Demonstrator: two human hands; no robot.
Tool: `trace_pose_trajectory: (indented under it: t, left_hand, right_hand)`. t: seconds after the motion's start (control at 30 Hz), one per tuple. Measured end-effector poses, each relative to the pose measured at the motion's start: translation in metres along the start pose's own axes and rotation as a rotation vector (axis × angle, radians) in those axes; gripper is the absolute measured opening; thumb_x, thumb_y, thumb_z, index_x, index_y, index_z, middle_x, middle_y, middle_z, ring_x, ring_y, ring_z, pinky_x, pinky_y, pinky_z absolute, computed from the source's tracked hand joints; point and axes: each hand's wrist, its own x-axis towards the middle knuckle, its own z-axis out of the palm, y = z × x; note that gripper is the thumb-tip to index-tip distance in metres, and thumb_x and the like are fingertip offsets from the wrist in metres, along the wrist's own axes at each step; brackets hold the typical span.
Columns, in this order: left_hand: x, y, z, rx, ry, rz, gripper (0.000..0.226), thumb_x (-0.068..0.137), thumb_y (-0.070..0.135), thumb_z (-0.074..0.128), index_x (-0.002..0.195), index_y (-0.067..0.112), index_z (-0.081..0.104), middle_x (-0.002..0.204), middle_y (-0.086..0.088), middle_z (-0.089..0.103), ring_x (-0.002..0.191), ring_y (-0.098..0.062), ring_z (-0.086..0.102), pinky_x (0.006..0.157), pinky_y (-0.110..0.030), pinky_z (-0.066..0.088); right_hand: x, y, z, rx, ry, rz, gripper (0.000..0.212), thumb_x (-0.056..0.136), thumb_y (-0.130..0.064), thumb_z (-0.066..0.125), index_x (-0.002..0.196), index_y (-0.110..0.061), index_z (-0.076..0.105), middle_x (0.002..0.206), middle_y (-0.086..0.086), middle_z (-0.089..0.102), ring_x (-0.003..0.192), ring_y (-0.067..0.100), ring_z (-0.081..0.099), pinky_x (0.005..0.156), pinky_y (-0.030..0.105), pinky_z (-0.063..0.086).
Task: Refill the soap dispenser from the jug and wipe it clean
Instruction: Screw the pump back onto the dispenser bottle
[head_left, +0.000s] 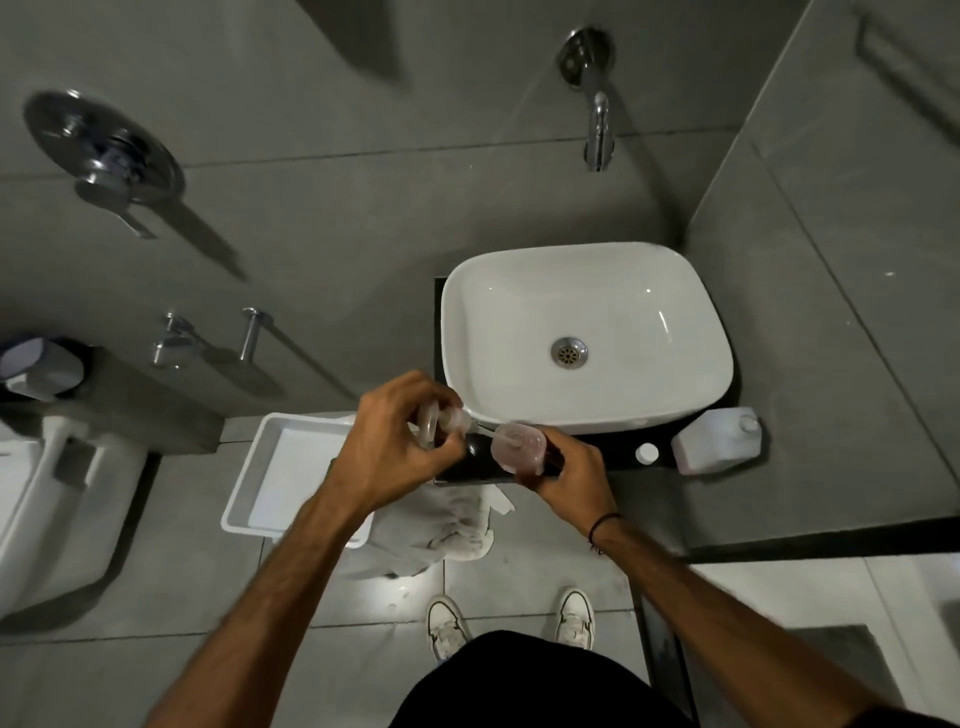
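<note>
My right hand (566, 465) grips a clear, pinkish soap dispenser bottle (519, 448) on the black counter (623, 457) in front of the basin. My left hand (395, 441) holds the clear pump head (448, 420), lifted off to the left, its thin tube (485, 430) slanting toward the bottle's mouth. A white jug (717, 440) lies on the counter's right end, and its white cap (647, 453) rests separately beside it. A crumpled white cloth (441, 530) hangs below the counter's front edge.
A white basin (587, 332) sits on the counter under a wall spout (597, 130). A white tray (291, 467) stands left of the counter. A toilet (47, 493) is at far left. My shoes (509, 618) stand on the tiled floor.
</note>
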Motion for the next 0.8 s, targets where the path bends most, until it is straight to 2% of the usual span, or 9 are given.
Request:
trace_pose_trajectory:
  t: [0.13, 0.3, 0.4, 0.5, 0.57, 0.63, 0.67, 0.73, 0.8]
  left_hand:
    - [0.013, 0.008, 0.014, 0.152, -0.135, 0.019, 0.023, 0.07, 0.025, 0.078, 0.091, 0.018, 0.075, 0.087, 0.006, 0.069, 0.071, -0.008, 0.061, 0.066, -0.014, 0.046]
    - [0.042, 0.014, 0.044, 0.389, -0.392, 0.019, 0.027, 0.078, 0.021, 0.073, 0.103, 0.009, 0.073, 0.096, -0.008, 0.07, 0.084, -0.028, 0.067, 0.071, -0.032, 0.055]
    - [0.055, 0.014, 0.051, 0.474, -0.471, 0.068, 0.024, 0.082, 0.016, 0.07, 0.104, 0.009, 0.073, 0.1, -0.008, 0.071, 0.089, -0.028, 0.068, 0.072, -0.031, 0.054]
    - [0.064, 0.014, 0.051, 0.433, -0.562, 0.145, 0.031, 0.074, -0.003, 0.067, 0.101, 0.008, 0.074, 0.103, -0.008, 0.071, 0.091, -0.028, 0.069, 0.074, -0.025, 0.05]
    - [0.067, 0.015, 0.049, 0.4, -0.614, 0.143, 0.044, 0.072, -0.005, 0.07, 0.114, 0.01, 0.071, 0.112, -0.005, 0.069, 0.1, -0.024, 0.068, 0.079, -0.015, 0.043]
    - [0.068, 0.013, 0.048, 0.399, -0.599, 0.117, 0.058, 0.075, 0.012, 0.081, 0.13, 0.016, 0.062, 0.12, 0.001, 0.064, 0.101, -0.016, 0.064, 0.08, -0.012, 0.043]
    - [0.068, 0.013, 0.049, 0.417, -0.581, 0.094, 0.058, 0.078, 0.023, 0.082, 0.131, 0.017, 0.06, 0.119, 0.001, 0.065, 0.098, -0.017, 0.065, 0.078, -0.016, 0.047]
    - [0.07, 0.014, 0.051, 0.522, -0.563, 0.072, 0.039, 0.087, 0.035, 0.074, 0.12, 0.018, 0.062, 0.111, -0.003, 0.07, 0.094, -0.023, 0.067, 0.073, -0.026, 0.05]
    - [0.071, 0.02, 0.052, 0.589, -0.597, 0.11, 0.026, 0.088, 0.026, 0.069, 0.113, 0.019, 0.065, 0.111, -0.002, 0.069, 0.099, -0.025, 0.067, 0.075, -0.031, 0.052]
  right_hand:
    - [0.008, 0.0, 0.001, -0.033, -0.016, 0.003, 0.057, 0.064, -0.029, 0.091, 0.117, -0.027, 0.069, 0.107, -0.015, 0.075, 0.099, 0.0, 0.069, 0.088, 0.03, 0.059]
    - [0.013, -0.007, 0.004, -0.052, -0.049, 0.023, 0.063, 0.063, -0.039, 0.092, 0.12, -0.027, 0.067, 0.106, -0.011, 0.075, 0.095, 0.005, 0.07, 0.085, 0.027, 0.06]
    - [0.014, -0.012, 0.0, -0.094, -0.048, 0.013, 0.064, 0.061, -0.048, 0.09, 0.117, -0.027, 0.068, 0.103, -0.009, 0.076, 0.092, 0.009, 0.07, 0.081, 0.023, 0.058]
    - [0.015, -0.013, -0.006, -0.127, -0.031, 0.001, 0.061, 0.059, -0.053, 0.087, 0.112, -0.028, 0.069, 0.098, -0.008, 0.076, 0.085, 0.008, 0.069, 0.075, 0.018, 0.054]
    - [0.014, -0.012, -0.009, -0.125, -0.035, -0.006, 0.063, 0.059, -0.055, 0.086, 0.113, -0.026, 0.069, 0.1, -0.008, 0.076, 0.088, 0.008, 0.069, 0.078, 0.021, 0.057]
    - [0.014, -0.012, -0.011, -0.125, -0.033, -0.017, 0.065, 0.06, -0.055, 0.085, 0.115, -0.024, 0.069, 0.103, -0.008, 0.076, 0.091, 0.008, 0.07, 0.081, 0.025, 0.059]
    - [0.014, -0.013, -0.012, -0.122, -0.031, -0.023, 0.065, 0.06, -0.055, 0.085, 0.115, -0.024, 0.069, 0.103, -0.008, 0.076, 0.091, 0.008, 0.07, 0.081, 0.026, 0.059]
    - [0.014, -0.014, -0.014, -0.121, -0.031, -0.031, 0.064, 0.059, -0.057, 0.084, 0.112, -0.025, 0.069, 0.101, -0.008, 0.076, 0.09, 0.008, 0.07, 0.079, 0.026, 0.059]
    - [0.014, -0.015, -0.015, -0.151, -0.041, -0.028, 0.061, 0.059, -0.058, 0.083, 0.109, -0.028, 0.068, 0.098, -0.009, 0.076, 0.086, 0.007, 0.069, 0.075, 0.022, 0.057]
